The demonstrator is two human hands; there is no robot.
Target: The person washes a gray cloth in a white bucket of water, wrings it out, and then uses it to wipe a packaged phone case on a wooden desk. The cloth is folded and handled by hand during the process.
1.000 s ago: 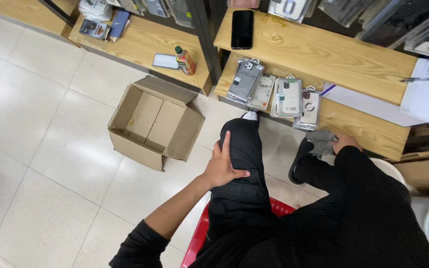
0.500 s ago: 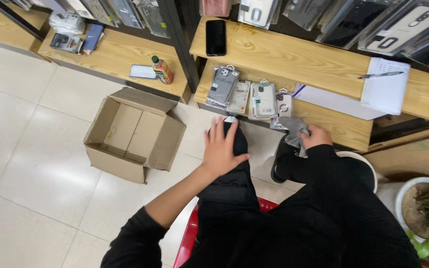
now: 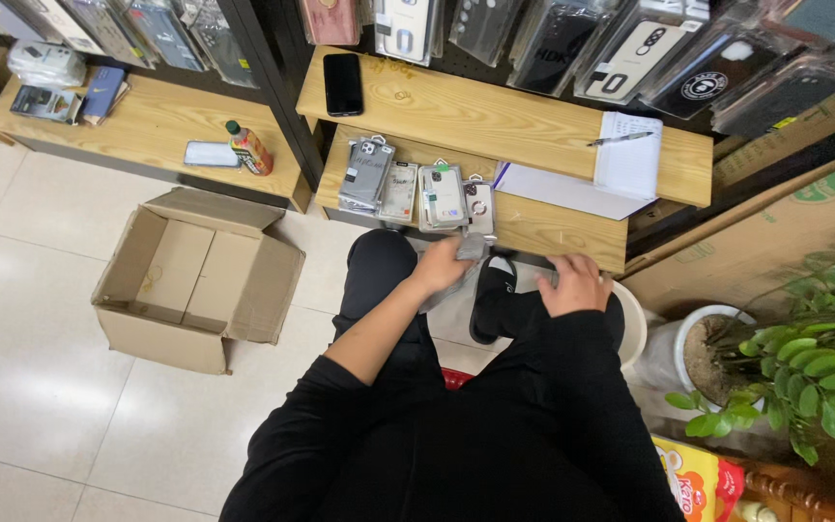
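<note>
Left hand: the left hand (image 3: 440, 266) reaches forward over the knee and its fingers close on the near end of a grey packaged phone case (image 3: 463, 253), just below the low shelf's edge.
Right hand: the right hand (image 3: 574, 283) rests on the raised right leg beside the black shoe (image 3: 493, 295); its fingers curl down, but whether they grip anything I cannot tell.
Hands together or apart: apart, with the shoe between them.
How the case handles: judged light and flat, a thin pack with a smooth, probably slippery plastic front; stiff enough to lift by one edge, best pinched at a short end or by the hang tab.
Row of packs: four more phone-case packs (image 3: 416, 191) lie side by side on the low wooden shelf (image 3: 553, 227), grey and white, each with a hang tab at the top.
Papers: a white sheet and a notepad (image 3: 628, 159) with a pen lie on the upper shelf; a black phone (image 3: 343, 83) lies at its left end.
Hanging stock: more cases in clear packs (image 3: 630, 48) hang on the wall above, dark and pale.
Left side: an open cardboard box (image 3: 195, 280) stands on the tiled floor; a small bottle (image 3: 246, 147) stands on the neighbouring shelf.
Right side: a potted green plant (image 3: 794, 377) and, below it, a yellow snack bag (image 3: 693, 478).
</note>
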